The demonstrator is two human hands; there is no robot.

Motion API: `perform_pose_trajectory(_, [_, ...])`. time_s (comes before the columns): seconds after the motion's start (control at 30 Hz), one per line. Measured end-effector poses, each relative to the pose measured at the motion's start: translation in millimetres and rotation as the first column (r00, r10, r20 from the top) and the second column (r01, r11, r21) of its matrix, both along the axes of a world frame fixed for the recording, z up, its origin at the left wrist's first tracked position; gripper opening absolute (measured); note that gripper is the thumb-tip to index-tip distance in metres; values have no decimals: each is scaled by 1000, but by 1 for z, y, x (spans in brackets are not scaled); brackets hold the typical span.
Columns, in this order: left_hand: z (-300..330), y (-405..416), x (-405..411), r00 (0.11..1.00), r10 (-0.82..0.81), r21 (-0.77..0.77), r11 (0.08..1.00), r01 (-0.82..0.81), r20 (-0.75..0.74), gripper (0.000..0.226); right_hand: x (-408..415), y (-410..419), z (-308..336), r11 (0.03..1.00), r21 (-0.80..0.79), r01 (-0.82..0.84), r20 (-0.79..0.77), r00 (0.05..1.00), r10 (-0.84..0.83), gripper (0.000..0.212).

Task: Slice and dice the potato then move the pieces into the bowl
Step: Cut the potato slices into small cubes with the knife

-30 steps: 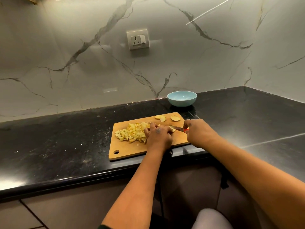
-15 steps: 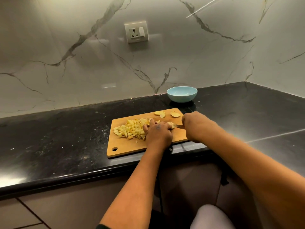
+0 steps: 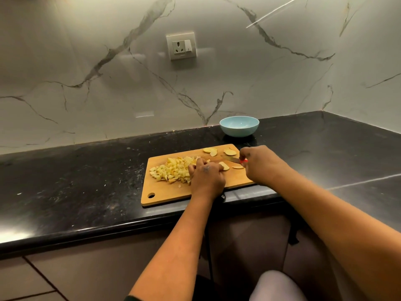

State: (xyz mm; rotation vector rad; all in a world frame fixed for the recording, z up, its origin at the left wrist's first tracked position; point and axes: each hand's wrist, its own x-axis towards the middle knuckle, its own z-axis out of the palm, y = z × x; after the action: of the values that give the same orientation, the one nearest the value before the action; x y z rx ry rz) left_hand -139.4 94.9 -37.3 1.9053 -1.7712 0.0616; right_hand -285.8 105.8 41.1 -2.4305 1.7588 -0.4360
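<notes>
Knife: the right hand (image 3: pixel 261 165) grips its red handle; the knife (image 3: pixel 231 159) has its blade pointing toward 9 o'clock, long axis nearly level across the cutting board (image 3: pixel 165 197).
Potato: the left hand (image 3: pixel 206 175), fingers curled, pins a potato slice (image 3: pixel 224 166) at mid-board; a sliver lies just at 3 o'clock of it.
Diced pile (image 3: pixel 171 170): at 9 o'clock of the left hand.
Spare slices (image 3: pixel 230 152): at the board's 1 o'clock corner.
Bowl (image 3: pixel 239 126): pale blue, at 12 o'clock beyond the board, no pieces showing inside.
Arms: both reach in from 6 o'clock.
</notes>
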Motion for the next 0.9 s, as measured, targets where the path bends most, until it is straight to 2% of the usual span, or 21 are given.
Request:
perform_pose_trajectory(0.1, [0, -3, 1, 1000, 10, 11, 1000, -10, 7, 37, 5, -1, -10, 998, 55, 16, -43, 999, -13, 35])
perform_pose_trajectory(0.33, [-1, -4, 1, 999, 10, 12, 1000, -10, 45, 36, 16, 0, -18, 999, 49, 6, -88, 996, -2, 28])
perform_pose_trajectory(0.5, [0, -4, 1, 998, 3, 11, 1000, -4, 69, 34, 7, 0, 9, 991, 131, 14, -152, 988, 6, 35])
perform_pose_trajectory(0.67, [-1, -3, 1, 998, -9, 14, 1000, 8, 57, 35, -11, 11, 26, 992, 124, 12, -213, 977, 15, 35])
perform_pose_trajectory(0.77, [-2, -2, 2, 1000, 0, -14, 1000, 0, -16, 34, -13, 12, 29, 996, 85, 3, -176, 984, 12, 34])
perform_pose_trajectory(0.9, [-4, -4, 3, 997, 25, -64, 997, -30, -78, 36, -5, 6, 15, 999, 38, -14, -42, 999, 16, 33])
